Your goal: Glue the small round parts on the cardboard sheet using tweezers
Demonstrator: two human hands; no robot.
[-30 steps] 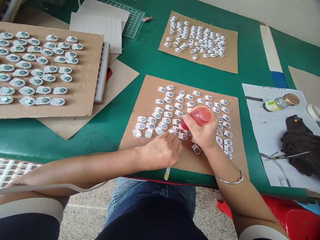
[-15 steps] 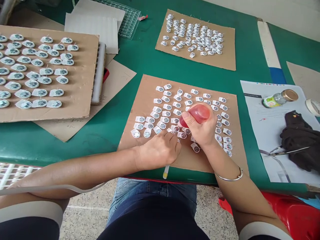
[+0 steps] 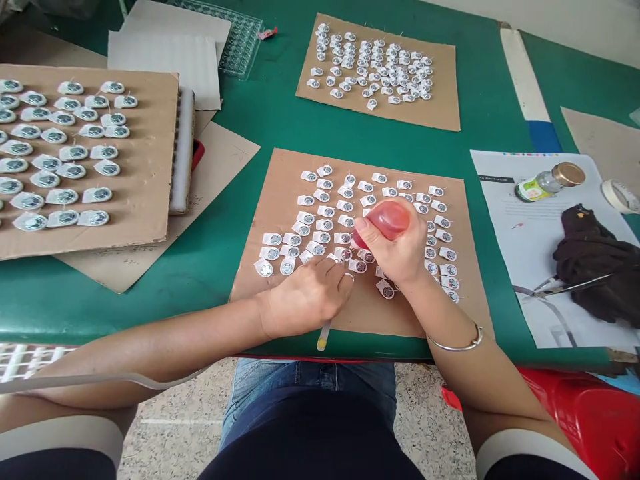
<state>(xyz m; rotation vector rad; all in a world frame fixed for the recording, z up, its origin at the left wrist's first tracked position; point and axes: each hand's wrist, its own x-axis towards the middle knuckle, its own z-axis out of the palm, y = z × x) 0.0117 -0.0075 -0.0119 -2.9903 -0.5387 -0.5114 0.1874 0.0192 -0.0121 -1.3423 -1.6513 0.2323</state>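
My right hand (image 3: 395,250) is wrapped round a soft red squeeze bottle (image 3: 389,219), its tip pointing down and left at the small white tags near the middle of the cardboard sheet (image 3: 320,313). My left hand (image 3: 310,293) rests low over the same sheet, fingers curled together close to that tip; what they pinch, if anything, is hidden. From beneath this hand sticks out a thin flat stick (image 3: 323,340) with a yellow end; I cannot tell if it is held. Rows of white tags with round dark-printed faces (image 3: 273,239) lie around both hands.
To the left, a raised cardboard sheet (image 3: 145,193) bears larger rows of similar pieces. A third loaded sheet (image 3: 440,117) lies at the back. On the right are a printed paper (image 3: 500,193), a small glass jar (image 3: 547,183), dark cloth (image 3: 595,267), scissors (image 3: 565,288) and a tape roll (image 3: 620,199).
The view has shifted, so the table's things appear farther left and mostly higher. Both hands keep nearly the same place over the tags, the red bottle still gripped.
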